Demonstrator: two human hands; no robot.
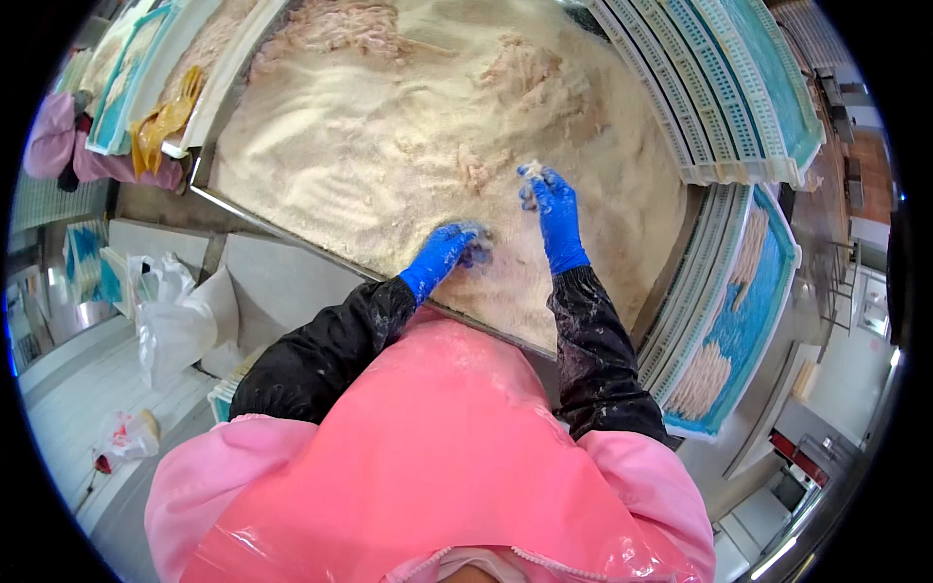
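A wide metal-edged tray [262,219] in front of me holds pale breadcrumbs [340,160]. My right hand [557,209], in a blue glove, is raised over the crumbs with its fingers closed on a small crumb-coated strip [531,171]. Lower and to the left, my left hand [442,257], gloved too, is at the crumb surface near the tray's front edge. Its fingers are curled and dusted with crumbs; what they hold, if anything, I cannot make out. Just beyond the hands lies a small pinkish clump [473,169], half covered in crumbs. Larger raw-looking heaps [525,66] lie farther back.
At the right, a blue-lined tray [768,313] holding rows of coated strips tops a stack. White crates [671,83] are stacked behind it. On the far left, another person's yellow-gloved hand [167,126] is beside more trays. A clear plastic bag [165,321] hangs at the left.
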